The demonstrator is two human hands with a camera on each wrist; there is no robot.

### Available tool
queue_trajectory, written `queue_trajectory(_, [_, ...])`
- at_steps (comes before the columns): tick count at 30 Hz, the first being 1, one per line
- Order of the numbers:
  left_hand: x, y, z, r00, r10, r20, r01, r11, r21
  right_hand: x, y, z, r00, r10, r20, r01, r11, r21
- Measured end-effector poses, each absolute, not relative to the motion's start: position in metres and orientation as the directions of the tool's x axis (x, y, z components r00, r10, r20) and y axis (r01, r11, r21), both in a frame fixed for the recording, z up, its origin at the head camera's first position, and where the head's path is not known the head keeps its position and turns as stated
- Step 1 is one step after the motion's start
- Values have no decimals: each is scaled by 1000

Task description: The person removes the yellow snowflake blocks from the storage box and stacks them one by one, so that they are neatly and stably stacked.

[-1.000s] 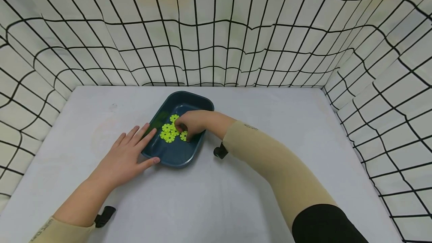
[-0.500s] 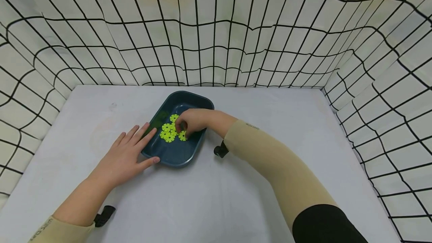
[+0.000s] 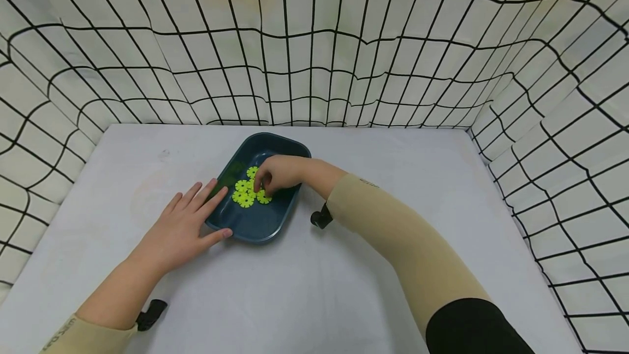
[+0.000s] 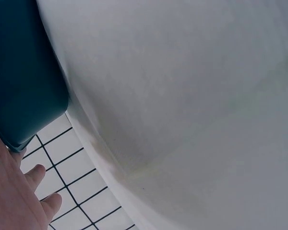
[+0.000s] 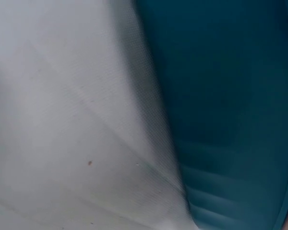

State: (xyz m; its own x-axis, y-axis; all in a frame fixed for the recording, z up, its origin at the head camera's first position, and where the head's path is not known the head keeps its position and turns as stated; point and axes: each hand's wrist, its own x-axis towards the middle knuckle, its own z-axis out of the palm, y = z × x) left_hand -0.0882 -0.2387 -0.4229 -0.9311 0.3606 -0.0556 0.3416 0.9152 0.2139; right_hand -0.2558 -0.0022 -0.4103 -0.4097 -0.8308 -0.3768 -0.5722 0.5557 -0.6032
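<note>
A dark blue tray (image 3: 265, 228) lies slanted on the white table, holding several yellow-green notched discs (image 3: 243, 197) in a cluster. My left hand (image 3: 184, 228) has its fingers spread, with fingertips and thumb resting at the tray's left rim. In the left wrist view, fingers (image 4: 34, 176) show under the blue wall. My right hand (image 3: 282, 171) reaches over the right rim with curled fingers. Its thumb and forefinger are down at a notched disc (image 3: 263, 198) on the cluster's right side; the hand partly hides the discs. The right wrist view shows mostly the tray's outer wall (image 5: 221, 120).
Black netting (image 3: 314, 51) over white cloth borders the table (image 3: 373, 266) at the back and both sides. A black wrist camera (image 3: 321, 217) hangs below the right sleeve, another camera (image 3: 151, 314) beside the left wrist.
My right hand's thumb has drawn closer to the forefinger, and the right-hand disc has slid left toward the cluster. The left hand keeps its place at the rim.
</note>
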Motion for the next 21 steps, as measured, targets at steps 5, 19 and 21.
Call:
queue_trajectory(5, [-88, -238, -423, -932, 358, -54, 340, 916, 212, -257, 1, -404, -433, -828, -357, -540, 555, -633])
queue_trajectory(19, [-88, -236, -422, -932, 358, -53, 341, 918, 203, -266, 33, -381, -503, -816, -284, -433, 523, -735])
queue_trajectory(21, [-88, -236, -421, -933, 357, -52, 340, 918, 203, -266, 40, -377, -516, -810, -278, -416, 521, -745])
